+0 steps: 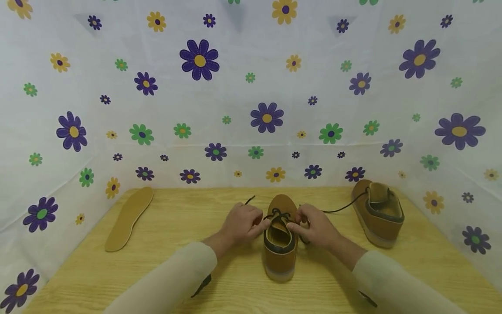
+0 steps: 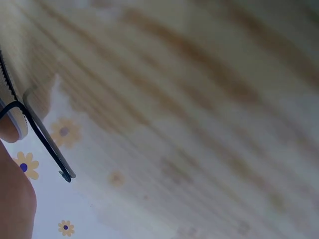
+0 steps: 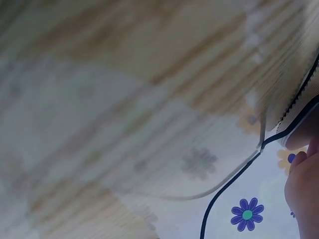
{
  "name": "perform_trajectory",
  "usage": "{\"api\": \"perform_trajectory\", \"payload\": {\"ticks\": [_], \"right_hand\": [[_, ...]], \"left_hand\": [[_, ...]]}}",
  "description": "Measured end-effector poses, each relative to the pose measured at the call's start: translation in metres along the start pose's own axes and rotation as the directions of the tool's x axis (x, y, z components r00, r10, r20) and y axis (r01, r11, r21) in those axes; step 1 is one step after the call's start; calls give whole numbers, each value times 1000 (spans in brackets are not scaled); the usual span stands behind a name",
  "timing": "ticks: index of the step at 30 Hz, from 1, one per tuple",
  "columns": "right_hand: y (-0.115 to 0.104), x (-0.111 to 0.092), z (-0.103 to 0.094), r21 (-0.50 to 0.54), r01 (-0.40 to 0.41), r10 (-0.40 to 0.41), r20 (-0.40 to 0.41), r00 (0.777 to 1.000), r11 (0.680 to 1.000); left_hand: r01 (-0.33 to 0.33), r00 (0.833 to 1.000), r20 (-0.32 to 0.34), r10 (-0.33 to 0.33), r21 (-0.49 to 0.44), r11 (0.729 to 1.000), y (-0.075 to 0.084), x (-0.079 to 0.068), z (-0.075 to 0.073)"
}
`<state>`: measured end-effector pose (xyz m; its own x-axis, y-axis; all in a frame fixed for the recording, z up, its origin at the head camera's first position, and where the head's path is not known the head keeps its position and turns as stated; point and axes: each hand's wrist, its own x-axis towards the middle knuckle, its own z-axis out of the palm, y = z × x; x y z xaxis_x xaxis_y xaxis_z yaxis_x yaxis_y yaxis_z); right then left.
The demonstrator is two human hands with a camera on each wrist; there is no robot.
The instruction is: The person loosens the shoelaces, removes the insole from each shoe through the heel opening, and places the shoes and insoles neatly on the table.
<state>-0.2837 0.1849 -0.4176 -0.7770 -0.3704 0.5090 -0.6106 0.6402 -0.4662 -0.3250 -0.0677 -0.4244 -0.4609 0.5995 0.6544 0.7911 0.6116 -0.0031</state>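
Observation:
A brown low shoe (image 1: 279,261) with a dark padded collar stands upright on the table, heel towards me. Thin black shoelace (image 1: 280,214) crosses its front in loops. My left hand (image 1: 244,222) is at the shoe's left side, fingers curled, pinching the lace near the eyelets. Opposite it, my right hand (image 1: 318,226) pinches the lace on the right side. The exact grip points are partly hidden by the fingers. A loose lace end (image 2: 47,142) sticks out in the left wrist view; in the right wrist view a lace (image 3: 224,186) hangs in a long curve.
The matching brown shoe (image 1: 378,226) stands at the back right, its black lace (image 1: 341,209) trailing left. A tan insole (image 1: 129,220) lies at the left on the wooden table (image 1: 168,279). Flower-printed white sheeting (image 1: 235,96) encloses the back and sides.

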Motion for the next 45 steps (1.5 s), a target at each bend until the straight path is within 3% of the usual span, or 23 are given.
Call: {"api": "perform_trajectory", "payload": {"ticks": [5,12,18,24,29,38,45], "right_hand": [[0,3,0,24,-11,11,15,1000,1000],[1,2,1,-11,-14,14,68,998,1000],[-5,4,0,-63,-64,70,107,992,996],[-14,5,-1,-43,-124,128,121,984,991],[-13,3,1,-39,-106,109,73,991,994],[-8,1,4,-26,-83,84,16,996,996],[-10,3,1,-26,-47,46,-22,999,999]], "left_hand": [[-37,999,-14,35,-99,994,1,6,-2],[-108,994,-36,105,-126,986,2,5,0],[-117,992,-64,107,-179,977,1,4,3],[-117,991,-85,100,-225,967,2,5,4],[-113,992,-80,98,-208,972,4,2,5],[-162,983,-109,149,-124,979,6,-1,6],[-144,988,-78,137,-102,984,4,-2,4]]}}
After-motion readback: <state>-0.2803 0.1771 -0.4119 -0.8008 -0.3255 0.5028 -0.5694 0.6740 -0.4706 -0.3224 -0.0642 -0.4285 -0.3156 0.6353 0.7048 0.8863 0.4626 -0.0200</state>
